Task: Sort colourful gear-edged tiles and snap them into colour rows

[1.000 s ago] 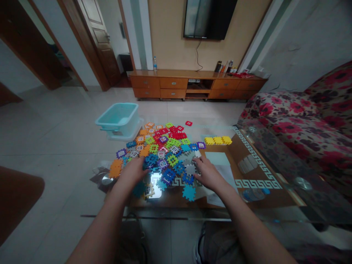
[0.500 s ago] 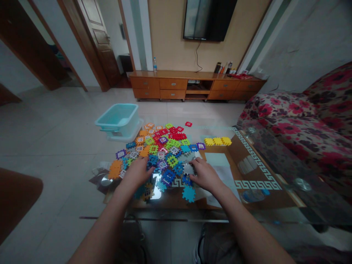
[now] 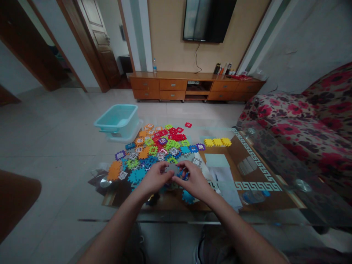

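A grey interlocking plastic building tile (image 3: 172, 168) is raised over the front of a pile of toothed plastic tiles (image 3: 154, 150). My left hand (image 3: 157, 178) pinches it from the left, thumb below and fingers above. On the other side, my right hand (image 3: 194, 179) has its thumb and fingertips closed on the tile's right edge. Blue tiles show close behind the right fingers; whether they touch is hard to tell. A cyan tile (image 3: 188, 197) lies just below my right hand. Another grey window-pattern tile (image 3: 196, 161) rests beyond it on paper.
A glass coffee table (image 3: 264, 200) carries everything. Three yellow tiles (image 3: 217, 142) stand in a row at the right back. Papers (image 3: 224, 178) lie right of my hands, near a plastic bottle (image 3: 254, 196). A turquoise bin (image 3: 118, 130) stands at the far left.
Both hands have come together from either side of the pile. The grey tile has moved left with my right hand and is now between both hands.
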`<state>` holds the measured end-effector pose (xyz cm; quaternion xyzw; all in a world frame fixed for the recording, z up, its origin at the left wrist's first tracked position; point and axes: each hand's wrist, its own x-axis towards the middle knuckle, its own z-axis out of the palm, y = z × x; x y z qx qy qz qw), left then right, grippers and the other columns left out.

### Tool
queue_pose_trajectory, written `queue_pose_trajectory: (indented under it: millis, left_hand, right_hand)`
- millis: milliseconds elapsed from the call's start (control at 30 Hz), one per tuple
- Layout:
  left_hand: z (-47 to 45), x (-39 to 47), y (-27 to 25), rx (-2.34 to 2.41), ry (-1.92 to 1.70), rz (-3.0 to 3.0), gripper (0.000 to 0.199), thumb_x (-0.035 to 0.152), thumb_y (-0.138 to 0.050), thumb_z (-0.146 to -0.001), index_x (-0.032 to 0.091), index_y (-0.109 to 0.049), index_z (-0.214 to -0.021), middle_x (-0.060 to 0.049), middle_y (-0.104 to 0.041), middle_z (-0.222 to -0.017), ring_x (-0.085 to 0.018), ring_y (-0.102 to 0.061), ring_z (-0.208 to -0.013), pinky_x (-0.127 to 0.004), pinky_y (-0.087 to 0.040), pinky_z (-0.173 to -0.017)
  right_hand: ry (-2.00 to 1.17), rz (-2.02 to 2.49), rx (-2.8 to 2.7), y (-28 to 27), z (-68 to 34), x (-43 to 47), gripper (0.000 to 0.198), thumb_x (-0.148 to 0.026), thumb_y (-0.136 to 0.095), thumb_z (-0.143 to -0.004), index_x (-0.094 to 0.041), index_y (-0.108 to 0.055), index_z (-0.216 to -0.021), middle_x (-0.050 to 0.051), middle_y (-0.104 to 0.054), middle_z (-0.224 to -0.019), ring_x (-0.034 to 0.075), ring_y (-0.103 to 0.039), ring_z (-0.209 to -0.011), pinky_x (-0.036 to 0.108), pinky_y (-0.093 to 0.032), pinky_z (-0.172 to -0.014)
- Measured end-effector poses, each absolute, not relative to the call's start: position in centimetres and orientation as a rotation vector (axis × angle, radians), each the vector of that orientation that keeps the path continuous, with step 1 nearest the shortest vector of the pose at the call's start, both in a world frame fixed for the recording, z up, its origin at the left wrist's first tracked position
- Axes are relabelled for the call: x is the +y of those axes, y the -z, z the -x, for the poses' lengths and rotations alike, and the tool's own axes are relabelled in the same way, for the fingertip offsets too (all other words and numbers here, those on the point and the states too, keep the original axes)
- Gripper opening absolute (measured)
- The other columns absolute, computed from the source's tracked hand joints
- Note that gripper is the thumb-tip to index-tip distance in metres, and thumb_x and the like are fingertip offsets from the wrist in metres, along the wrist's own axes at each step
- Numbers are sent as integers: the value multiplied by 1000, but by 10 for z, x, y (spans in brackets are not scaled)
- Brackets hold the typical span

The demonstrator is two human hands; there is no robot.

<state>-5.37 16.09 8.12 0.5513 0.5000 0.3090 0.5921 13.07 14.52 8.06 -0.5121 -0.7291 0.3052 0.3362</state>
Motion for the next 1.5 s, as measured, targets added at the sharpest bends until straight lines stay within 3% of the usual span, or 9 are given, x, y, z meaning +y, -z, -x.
queue_pose_trajectory:
  millis: [167, 367, 533, 733, 967, 1300, 1500]
  left_hand:
    - [57, 164, -85, 1228, -802, -1290, 22, 38, -62, -85, 16, -65, -90, 1, -60, -71, -11, -55, -60, -23, -43, -56]
    - [52, 164, -93, 1122, -960, -864, 30, 43, -70, -81, 15, -67, -89, -5, -67, -83, -13, -60, -69, -24, -49, -61]
    - [49, 164, -105, 1055, -1061, -600, 15, 28, -63, -91, 13, -66, -89, -8, -68, -92, -15, -65, -82, -32, -59, -79]
    - [46, 163, -114, 1069, -1095, -526, 12, 13, -56, -94, 13, -60, -83, -6, -65, -84, -13, -68, -79, -38, -61, -90]
    - [47, 164, -112, 1103, -1014, -526, 10, 11, -49, -95, 15, -58, -98, -10, -68, -99, -16, -72, -82, -31, -63, -76]
    - [49, 164, -112, 1088, -987, -494, 18, 7, -48, -93, 13, -62, -102, -11, -70, -100, -16, -72, -81, -35, -62, -83]
    - [48, 166, -108, 1104, -978, -519, 19, 8, -48, -94, 14, -63, -104, -13, -70, -106, -16, -73, -80, -34, -63, -80]
  right_hand:
    - [-772, 1343, -1895, -85, -147, 156, 17, -33, -68, -85, -21, -67, -97, 3, -69, -94, 17, -63, -81, 29, -48, -73]
    - [-649, 1713, -1659, -79, -196, 181, 25, -33, -51, -92, -18, -69, -85, 6, -72, -84, 20, -66, -76, 31, -47, -73]
    - [-579, 1935, -1919, -56, -212, 182, 23, -22, -54, -88, -13, -70, -102, 13, -73, -101, 25, -67, -95, 33, -46, -84]
    - [-560, 1969, -2192, -42, -203, 178, 50, -24, -70, -79, -12, -61, -126, 19, -61, -125, 31, -57, -118, 37, -42, -99]
    - [-571, 1983, -2242, -46, -198, 177, 49, -17, -72, -77, -15, -60, -125, 17, -58, -124, 29, -57, -117, 36, -42, -99]
    - [-546, 1917, -2227, -46, -195, 176, 46, -13, -71, -74, -9, -62, -119, 18, -62, -114, 31, -59, -111, 38, -44, -96]
    - [-413, 1772, -1947, -58, -186, 173, 49, -19, -73, -71, -15, -61, -118, 13, -58, -112, 28, -58, -108, 41, -46, -98]
